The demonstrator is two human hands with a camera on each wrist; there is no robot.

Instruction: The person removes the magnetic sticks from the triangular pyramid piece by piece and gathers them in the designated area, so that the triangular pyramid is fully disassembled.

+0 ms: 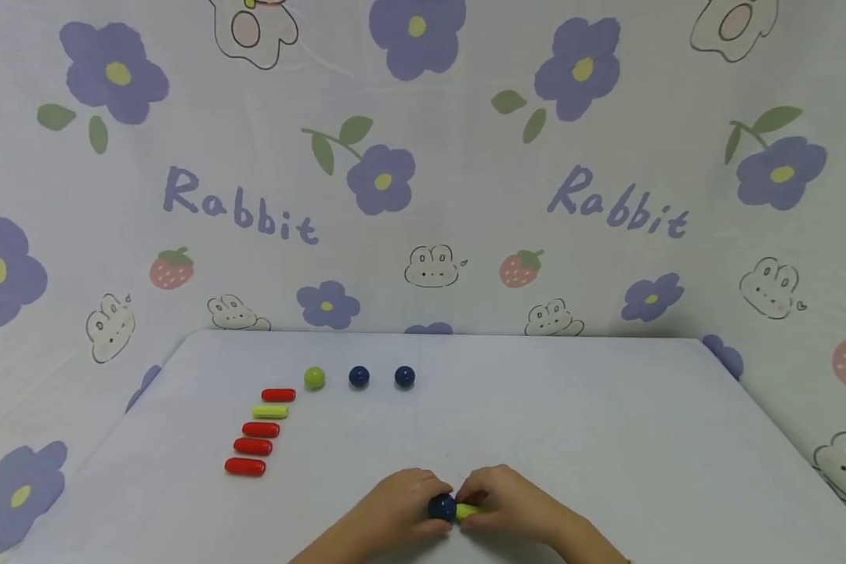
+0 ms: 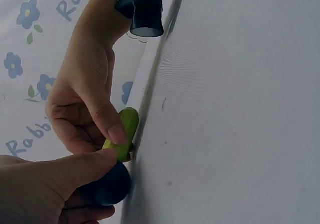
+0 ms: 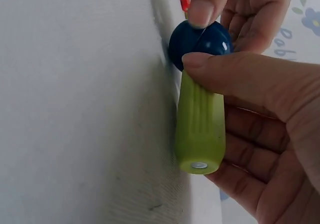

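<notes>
Low over the near middle of the white table, my left hand [image 1: 410, 505] grips a dark blue ball [image 1: 442, 507]. My right hand [image 1: 511, 505] pinches a yellow-green ribbed rod [image 3: 200, 124] between thumb and fingers. One end of the rod meets the ball; in the right wrist view a small pale disc shows in its other end. My right thumb lies over the joint, so how the two fit together is hidden. In the left wrist view, the ball [image 2: 114, 184] sits below the rod [image 2: 129, 126], partly behind my left thumb.
On the table [image 1: 571, 423], a green ball [image 1: 314, 377] and two dark blue balls, left [image 1: 359, 377] and right [image 1: 405, 377], form a row at the back. Several red rods [image 1: 252, 446] and one yellow rod [image 1: 271, 411] line up at the left. A printed cloth [image 1: 465, 196] hangs behind.
</notes>
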